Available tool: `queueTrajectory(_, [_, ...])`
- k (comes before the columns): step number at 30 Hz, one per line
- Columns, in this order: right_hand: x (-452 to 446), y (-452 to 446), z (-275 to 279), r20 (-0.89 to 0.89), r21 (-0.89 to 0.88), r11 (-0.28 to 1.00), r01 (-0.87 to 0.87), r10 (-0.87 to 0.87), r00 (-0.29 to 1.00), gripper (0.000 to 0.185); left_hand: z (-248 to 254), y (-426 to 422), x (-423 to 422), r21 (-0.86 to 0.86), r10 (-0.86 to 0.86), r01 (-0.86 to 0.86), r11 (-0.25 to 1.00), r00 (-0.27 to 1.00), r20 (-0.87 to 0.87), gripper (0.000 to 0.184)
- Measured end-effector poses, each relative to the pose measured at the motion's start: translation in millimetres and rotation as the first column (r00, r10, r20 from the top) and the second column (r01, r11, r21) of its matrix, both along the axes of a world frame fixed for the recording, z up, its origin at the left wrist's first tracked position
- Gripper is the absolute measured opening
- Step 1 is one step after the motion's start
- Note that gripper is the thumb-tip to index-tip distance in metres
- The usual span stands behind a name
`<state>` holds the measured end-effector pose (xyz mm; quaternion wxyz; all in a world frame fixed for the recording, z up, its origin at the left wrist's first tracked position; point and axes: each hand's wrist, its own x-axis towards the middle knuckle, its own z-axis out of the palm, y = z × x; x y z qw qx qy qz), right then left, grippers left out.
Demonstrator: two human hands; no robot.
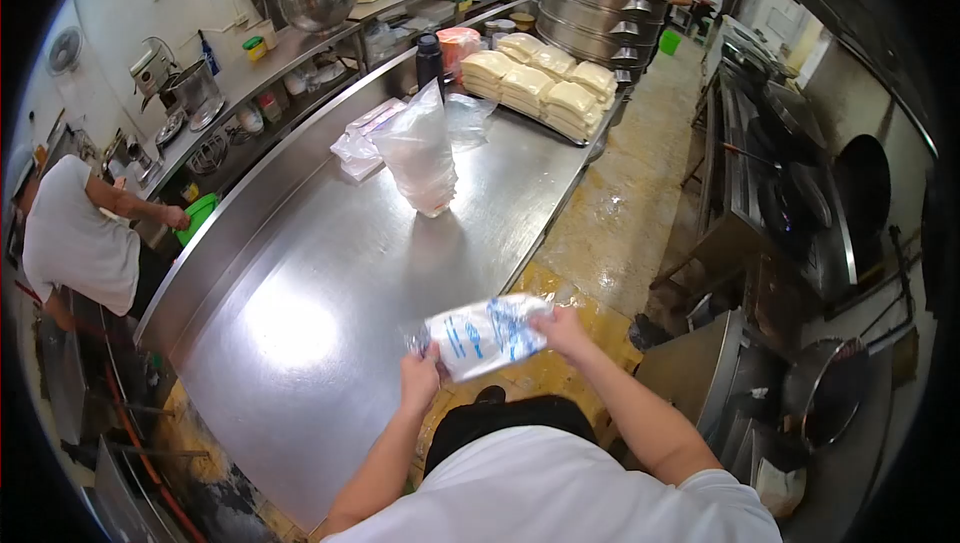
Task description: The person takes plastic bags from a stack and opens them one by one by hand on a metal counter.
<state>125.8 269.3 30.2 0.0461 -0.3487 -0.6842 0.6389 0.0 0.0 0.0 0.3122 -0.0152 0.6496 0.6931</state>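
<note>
Both of my hands hold a clear plastic packet with blue print (478, 338) in front of my waist, by the near edge of the steel table (330, 373). My left hand (420, 378) is closed on the packet's left end. The fingers of my right hand (562, 331) pinch its right end. What is inside looks white, but I cannot make out what it is. Beyond, on the table, stands a tall stack of clear plastic (415, 153). A pink-and-white plastic-wrapped packet (362, 143) lies behind it.
At the table's far end are a black bottle (429, 61), a tray of bagged cream-coloured stacks (540, 83) and tall metal steamers (603, 3). A co-worker (85, 228) bends at the left, one hand at a green basin (198, 218). Woks (862, 183) line the right.
</note>
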Motion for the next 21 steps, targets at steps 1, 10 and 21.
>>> queueTrajectory(1, [5,13,5,0.002,-0.017,1.000,-0.005,0.005,1.000,0.027,5,8,7,0.015,0.002,-0.002,1.000,0.999,0.049,0.030])
queueTrajectory(10, [-188,128,-3,-0.135,-0.045,0.963,-0.267,0.259,0.956,0.023,11,101,-93,0.026,0.378,-0.377,0.926,0.926,-0.020,0.026])
queueTrajectory(21, [-277,248,-46,0.200,0.418,0.632,-0.653,0.637,0.744,0.029,31,205,-113,-0.580,0.030,-0.708,0.404,0.643,-0.765,0.043])
